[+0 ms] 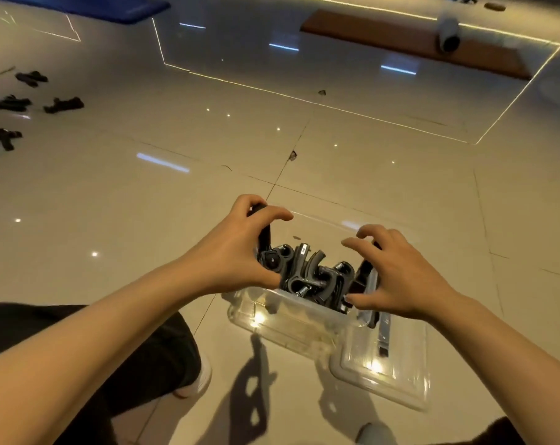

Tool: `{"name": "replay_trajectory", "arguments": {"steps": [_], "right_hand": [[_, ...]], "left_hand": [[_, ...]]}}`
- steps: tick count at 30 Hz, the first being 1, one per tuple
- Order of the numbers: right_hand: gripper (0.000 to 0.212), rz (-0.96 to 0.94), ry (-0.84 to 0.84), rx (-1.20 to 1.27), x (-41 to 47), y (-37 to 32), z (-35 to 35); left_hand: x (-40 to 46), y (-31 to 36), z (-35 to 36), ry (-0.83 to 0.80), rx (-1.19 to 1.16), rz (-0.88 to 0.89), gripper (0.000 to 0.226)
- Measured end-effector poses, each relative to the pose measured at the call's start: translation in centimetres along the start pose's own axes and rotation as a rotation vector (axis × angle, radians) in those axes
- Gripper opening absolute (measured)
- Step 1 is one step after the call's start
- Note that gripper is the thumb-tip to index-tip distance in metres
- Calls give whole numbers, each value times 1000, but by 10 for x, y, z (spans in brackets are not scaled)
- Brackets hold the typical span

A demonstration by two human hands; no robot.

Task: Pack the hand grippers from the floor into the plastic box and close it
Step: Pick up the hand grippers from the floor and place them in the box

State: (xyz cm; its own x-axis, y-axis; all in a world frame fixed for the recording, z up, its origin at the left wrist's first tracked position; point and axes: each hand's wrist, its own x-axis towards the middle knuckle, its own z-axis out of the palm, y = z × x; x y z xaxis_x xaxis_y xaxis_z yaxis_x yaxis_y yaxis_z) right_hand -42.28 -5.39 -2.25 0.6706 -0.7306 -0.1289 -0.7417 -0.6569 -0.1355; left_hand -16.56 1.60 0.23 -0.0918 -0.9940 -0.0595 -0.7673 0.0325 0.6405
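1. The clear plastic box [291, 319] sits on the tiled floor [143, 203], heaped with black hand grippers [310, 271].
2. Left hand [240, 245] curls round a gripper handle at the box's left edge.
3. Right hand [397, 274] clutches a gripper at the right edge.
4. The lid [397, 377] lies just beside the box.
5. Four loose grippers [63, 105] lie well away, far left.

The hand grippers [310, 271] heaped in the plastic box [291, 316] are showing black with silvery springs, while the box itself is looking clear and colourless, as is the lid [384, 370] just beside it. Beyond the box, the floor [143, 203] is gleaming glossy beige with thin dark joints; further off, a blue mat [111, 8] and a brown board [400, 40] are lying
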Motion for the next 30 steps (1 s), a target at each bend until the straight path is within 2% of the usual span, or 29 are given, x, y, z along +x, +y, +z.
{"name": "replay_trajectory", "arguments": {"steps": [4,8,11,14,16,19,21,24,27,30], "right_hand": [[86,37,88,119,-23,-18,-22],[87,-41,76,-87,-31,-28,-71],[85,1,177,-106,-35,-25,-90],[82,103,337,90,-39,-14,-66],[84,124,282,118,-34,-5,-44],[86,55,155,13,-21,8,-16],[85,31,151,5,-12,17,0],[79,35,185,66,1,30,39],[73,40,326,160,20,33,78],[71,113,466,264,38,38,112]], "left_hand": [[-8,4,-3,64,-29,41,75],[-9,15,-18,13,40,146,78],[-5,24,-27,19,135,245,78],[9,26,-27,-5,231,318,76],[24,19,-20,-41,265,342,75],[45,-3,4,-108,278,368,74],[55,-20,22,-154,308,424,75],[69,-54,58,-179,364,604,73],[82,-96,94,-129,251,569,67],[88,-137,126,67,131,500,64]]}}
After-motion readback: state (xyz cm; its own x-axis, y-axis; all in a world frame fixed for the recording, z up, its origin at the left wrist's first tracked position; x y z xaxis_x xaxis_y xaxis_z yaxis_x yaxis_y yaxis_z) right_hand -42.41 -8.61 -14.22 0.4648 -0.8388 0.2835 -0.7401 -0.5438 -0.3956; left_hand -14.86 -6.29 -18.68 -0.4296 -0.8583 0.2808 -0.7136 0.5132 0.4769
